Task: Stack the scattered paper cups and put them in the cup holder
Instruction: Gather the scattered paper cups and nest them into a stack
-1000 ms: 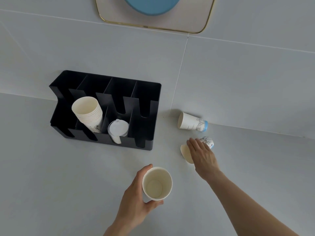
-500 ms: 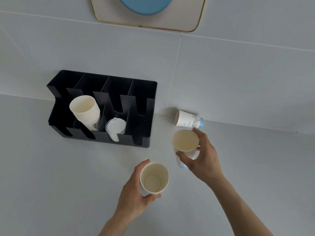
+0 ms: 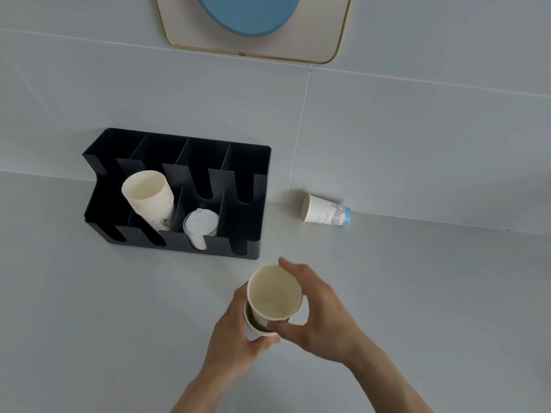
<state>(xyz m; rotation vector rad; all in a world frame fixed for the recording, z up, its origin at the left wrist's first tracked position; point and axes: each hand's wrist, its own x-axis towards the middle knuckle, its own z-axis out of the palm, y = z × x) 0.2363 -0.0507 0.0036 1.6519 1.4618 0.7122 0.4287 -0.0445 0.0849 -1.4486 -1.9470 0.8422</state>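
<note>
My left hand [image 3: 235, 341] grips a lower paper cup [image 3: 253, 327] from the left side. My right hand [image 3: 319, 311] holds an upper paper cup [image 3: 274, 293] by its rim, partly nested in the lower one and tilted. Both cups are open side up over the grey counter. The black cup holder [image 3: 256, 201] stands against the wall to the upper left, with a stack of paper cups [image 3: 149, 195] leaning in a left compartment. One more paper cup [image 3: 325, 210] with a blue base lies on its side by the wall.
White lids [image 3: 199, 226] sit in the holder's middle front compartment. The holder's right compartments hold nothing. A gold-framed panel [image 3: 334, 55] with a blue disc hangs on the wall above.
My right hand lifted a lying cup off the counter, carried it left and set it into the cup in my left hand. The cup by the wall stayed put.
</note>
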